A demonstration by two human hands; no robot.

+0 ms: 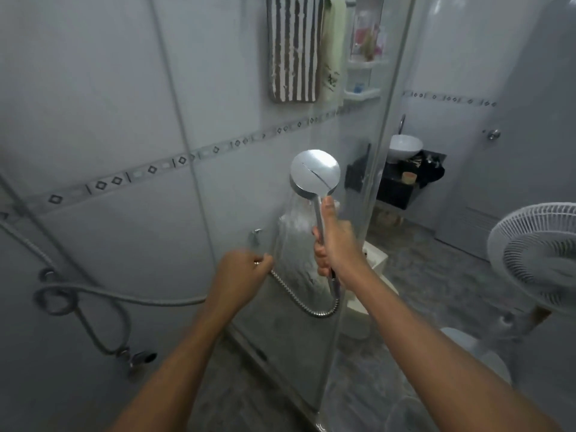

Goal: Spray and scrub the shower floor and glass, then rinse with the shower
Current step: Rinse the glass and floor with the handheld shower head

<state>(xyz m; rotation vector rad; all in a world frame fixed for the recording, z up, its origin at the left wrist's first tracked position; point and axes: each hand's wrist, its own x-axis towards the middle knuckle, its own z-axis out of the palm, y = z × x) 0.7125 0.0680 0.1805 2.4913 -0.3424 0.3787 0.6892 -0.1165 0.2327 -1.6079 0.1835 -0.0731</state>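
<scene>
The step in hand looks to be the rinse of the glass. The right grip (pixel 332 244) is clenched round the thin handle of the shower head (pixel 314 171). The round head stands just above this grip, with its back to the camera and its face toward the glass (pixel 358 126). Water (pixel 294 226) falls from the head and runs down the pane just to the left of the right grip. The left grip (pixel 243 272), lower and to the left of the right one, has its fingers curled on the metal hose (pixel 299 299). The hose makes a loop under the right grip and joins the handle from below.

To do this step well, I think the head should begin high on the pane and go down in slow lines from side to side. In this way the dirty water runs to the shower floor (pixel 230 391), far below both grips. It is better to hold the head near the pane and a little tilted down. Then the spray does not jump past the edge of the pane, to the right of the right grip, where a fan (pixel 536 254) stands outside. The left grip should give slack, so that the hose does not twist the handle. I cannot tell if foam remains on the pane.
</scene>
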